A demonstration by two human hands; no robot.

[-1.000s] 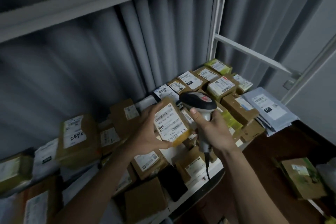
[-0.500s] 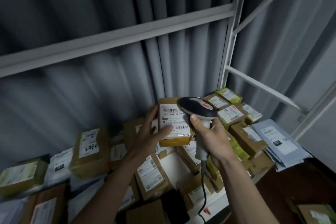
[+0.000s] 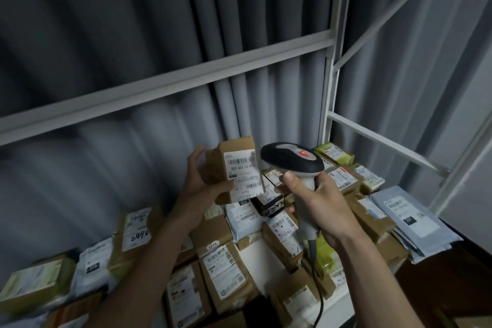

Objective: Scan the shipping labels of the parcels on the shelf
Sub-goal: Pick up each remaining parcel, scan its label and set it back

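Left hand [image 3: 205,186] grips a small brown cardboard parcel [image 3: 237,168] raised above the crowded shelf [image 3: 343,303], its white barcode label [image 3: 243,176] facing the camera. Right hand [image 3: 319,205] is wrapped round the handle of a grey-and-black corded barcode scanner [image 3: 291,161], whose head sits just beside the label's right edge. Advice: tilt the label square to the scanner window, hold both steady, keep the thumb off the barcode.

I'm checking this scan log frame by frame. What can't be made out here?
All in the head view:
- Label on the held box: small print blurred; left hand thumb covers its lower edge.
- Scanner window: faces away; no beam visible.
- Scanner cable: leaves the bottom edge.
- Shelf parcels at left: motion-blurred.
- Right hand hides the trigger.
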